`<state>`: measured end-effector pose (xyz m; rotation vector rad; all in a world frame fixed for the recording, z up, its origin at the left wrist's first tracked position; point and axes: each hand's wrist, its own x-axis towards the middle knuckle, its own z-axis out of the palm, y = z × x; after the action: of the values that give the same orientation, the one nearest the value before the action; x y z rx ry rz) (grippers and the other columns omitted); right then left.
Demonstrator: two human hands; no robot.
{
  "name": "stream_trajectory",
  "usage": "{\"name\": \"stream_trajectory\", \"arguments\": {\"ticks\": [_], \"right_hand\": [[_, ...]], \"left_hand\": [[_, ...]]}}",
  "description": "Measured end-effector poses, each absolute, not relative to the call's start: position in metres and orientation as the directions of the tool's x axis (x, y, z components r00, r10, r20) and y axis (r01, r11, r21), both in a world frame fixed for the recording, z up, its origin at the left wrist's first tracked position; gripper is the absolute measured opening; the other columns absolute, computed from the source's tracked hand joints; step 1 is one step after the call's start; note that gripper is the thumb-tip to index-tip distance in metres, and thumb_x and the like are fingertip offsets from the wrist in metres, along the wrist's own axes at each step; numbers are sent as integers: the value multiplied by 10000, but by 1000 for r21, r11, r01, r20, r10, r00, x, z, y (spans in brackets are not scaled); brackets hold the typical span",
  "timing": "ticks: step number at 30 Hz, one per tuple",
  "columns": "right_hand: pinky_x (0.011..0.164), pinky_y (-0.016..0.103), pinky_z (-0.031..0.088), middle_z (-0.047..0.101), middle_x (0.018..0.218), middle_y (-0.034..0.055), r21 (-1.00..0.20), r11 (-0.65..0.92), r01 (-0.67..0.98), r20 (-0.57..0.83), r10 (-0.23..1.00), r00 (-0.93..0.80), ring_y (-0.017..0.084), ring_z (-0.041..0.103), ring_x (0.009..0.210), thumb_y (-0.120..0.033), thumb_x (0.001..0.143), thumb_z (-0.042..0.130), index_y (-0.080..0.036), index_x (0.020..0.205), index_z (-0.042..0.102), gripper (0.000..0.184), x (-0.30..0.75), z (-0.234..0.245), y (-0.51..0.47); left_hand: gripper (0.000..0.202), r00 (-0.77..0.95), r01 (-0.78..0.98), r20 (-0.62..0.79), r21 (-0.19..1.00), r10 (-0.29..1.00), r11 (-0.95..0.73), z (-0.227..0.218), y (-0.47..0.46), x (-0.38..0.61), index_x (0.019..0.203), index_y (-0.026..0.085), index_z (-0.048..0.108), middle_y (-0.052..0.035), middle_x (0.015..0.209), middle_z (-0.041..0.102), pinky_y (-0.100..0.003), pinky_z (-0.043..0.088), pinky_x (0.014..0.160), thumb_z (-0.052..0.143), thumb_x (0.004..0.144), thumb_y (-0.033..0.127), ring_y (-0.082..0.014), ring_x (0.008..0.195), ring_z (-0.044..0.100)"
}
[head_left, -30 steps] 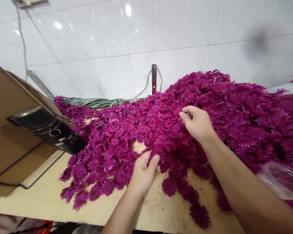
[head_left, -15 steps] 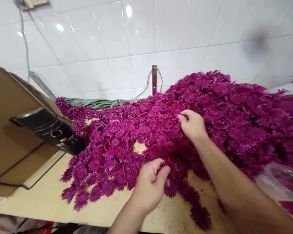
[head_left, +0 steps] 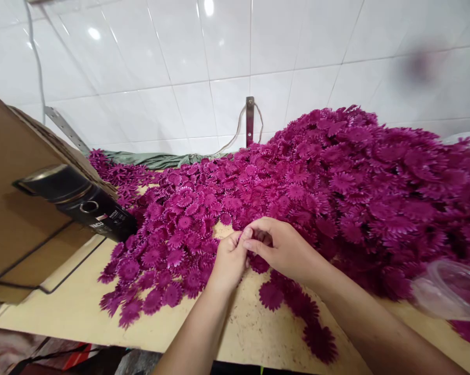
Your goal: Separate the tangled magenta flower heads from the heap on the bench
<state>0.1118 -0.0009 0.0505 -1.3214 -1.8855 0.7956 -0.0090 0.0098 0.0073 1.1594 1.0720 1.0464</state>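
My left hand [head_left: 230,260] and my right hand [head_left: 279,245] meet above the front of the table, fingertips touching. Both are closed in a pinch, and a sliver of a magenta artificial flower piece [head_left: 240,236] shows between them; the rest is hidden by the fingers. Around and behind them spreads a large heap of magenta flower pieces [head_left: 344,172] with toothed petals, highest at the right. A few loose flower pieces [head_left: 319,341] lie in front of my right hand, near the forearm.
A black flask [head_left: 102,213] leans beside a cardboard box [head_left: 27,208] on the left. Narrow star-shaped magenta pieces [head_left: 119,174] lie behind it. A clear plastic tub [head_left: 449,291] stands at the right. Green cloth [head_left: 152,159] and a metal bracket [head_left: 250,122] are by the tiled wall.
My right hand has come back from the heap, moving left and nearer to me, to meet my left hand. The left hand has moved slightly away from me.
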Motion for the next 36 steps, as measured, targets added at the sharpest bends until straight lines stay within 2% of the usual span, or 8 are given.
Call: {"name": "stream_trajectory", "arguments": {"ticks": [4,9,14,20,25,28,31,36], "right_hand": [[626,253,456,647,675,8,-830,245,501,190,969,-160,132,594,633,-122,751,503,-178,720,588,107,117,43,8],[598,263,425,623,635,10,-693,281,664,388,922,15,144,558,600,-129,747,487,-192,657,566,136,115,47,19],[652,283,440,638,709,41,-617,312,723,507,859,62,169,571,669,-140,746,480,-190,679,584,133,111,55,44],[769,413,449,636,783,91,-604,-35,796,522,737,429,246,589,768,-148,712,500,-163,823,630,172,171,67,77],[941,495,350,575,1141,167,-438,208,874,596,795,109,317,488,1100,-234,706,588,-143,1081,589,385,161,71,40],[827,402,447,668,934,91,-580,366,727,414,902,-124,236,593,903,-279,768,543,-189,907,640,192,133,66,8],[629,276,467,650,725,19,-799,279,532,150,950,-273,148,587,665,-240,766,525,-192,767,611,99,117,54,-7],[520,231,386,484,549,-39,-875,258,409,210,964,-160,105,460,531,-182,733,494,-189,620,498,113,123,47,3]], "left_hand": [[488,244,-35,-49,998,968,59,12,3,-11,527,176,475,28,466,462,-226,324,468,461,720,625,-93,443,407],[373,191,59,105,991,976,-118,20,2,-11,521,189,429,42,489,425,-217,313,487,563,717,476,-89,472,374],[355,131,-6,119,993,984,-120,25,1,-10,551,197,401,57,468,403,-213,296,478,528,744,465,-81,449,349],[371,238,-10,23,1000,971,-21,21,-17,-22,571,179,458,29,497,469,-227,329,511,558,722,503,-93,481,414],[399,198,-95,-32,994,980,52,11,-8,-18,564,175,462,50,479,441,-218,303,492,609,665,532,-78,461,372],[461,153,-159,-34,986,988,59,8,0,-12,516,182,401,81,445,331,-209,243,444,647,605,561,-58,424,285],[480,161,-205,-85,972,983,117,7,0,-10,532,184,414,90,417,309,-209,221,415,622,595,612,-55,395,259],[462,225,-199,-53,975,973,99,11,-8,-10,560,179,422,68,462,391,-205,293,452,582,652,603,-64,434,340]]}}
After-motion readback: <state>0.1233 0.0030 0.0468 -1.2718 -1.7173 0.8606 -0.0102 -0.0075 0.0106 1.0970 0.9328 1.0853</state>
